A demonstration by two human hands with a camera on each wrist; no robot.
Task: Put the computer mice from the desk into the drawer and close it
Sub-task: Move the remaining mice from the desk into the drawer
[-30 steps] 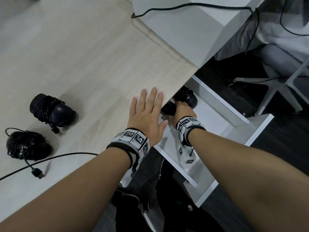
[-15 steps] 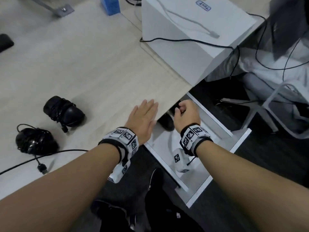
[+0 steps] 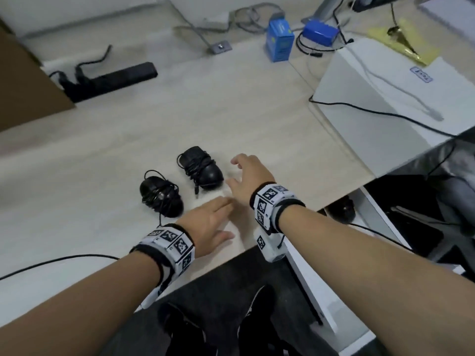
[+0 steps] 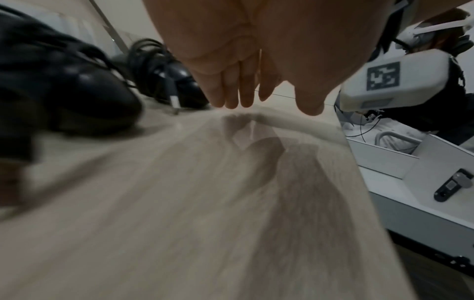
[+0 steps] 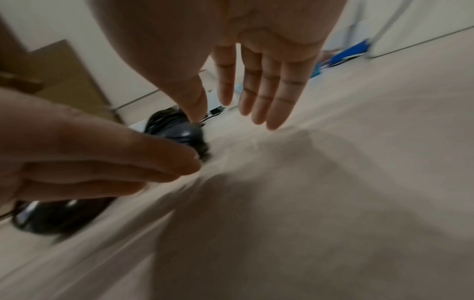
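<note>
One black mouse [image 3: 341,208] is already seen in the open drawer [image 3: 380,217], while two cord-wrapped mice [image 3: 200,167] [image 3: 160,196] are left on the table [image 3: 128,150], neared by the empty, open-fingered right hand [image 3: 248,176] and left hand [image 3: 208,222].

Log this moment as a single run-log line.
right hand: open, reaching for nearer mouse | left hand: open, flat on desk | second mouse: on desk | drawer: open
</note>
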